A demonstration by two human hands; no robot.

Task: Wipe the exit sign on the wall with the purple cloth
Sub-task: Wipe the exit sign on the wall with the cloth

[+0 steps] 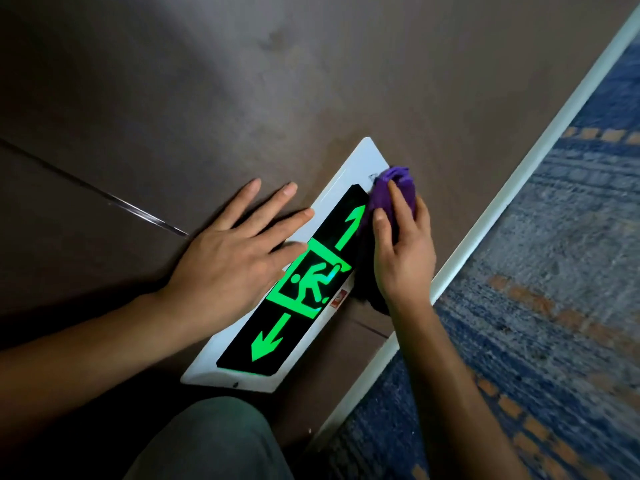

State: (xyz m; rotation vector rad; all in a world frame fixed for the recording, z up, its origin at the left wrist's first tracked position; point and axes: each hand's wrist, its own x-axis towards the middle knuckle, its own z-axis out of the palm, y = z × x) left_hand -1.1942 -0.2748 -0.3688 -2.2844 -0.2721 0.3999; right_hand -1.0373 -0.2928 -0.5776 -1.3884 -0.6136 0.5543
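Exit sign sits low on the brown wall, a white plate with a black panel lit green: a running figure in a door frame and an arrow at each end. Purple cloth, bunched, pressed against the sign's far end beside one arrow, partly overlapping the white border. Right hand holds the cloth, fingers curled over the wad, thumb along its near side. Left hand lies flat, fingers straight and spread, palm on the wall, fingertips reaching onto the sign's white edge and the corner of the green frame; it grips nothing. White baseboard runs just beside the sign. Blue carpet with orange dashes beyond it. A knee in grey-green trousers shows at the bottom edge.
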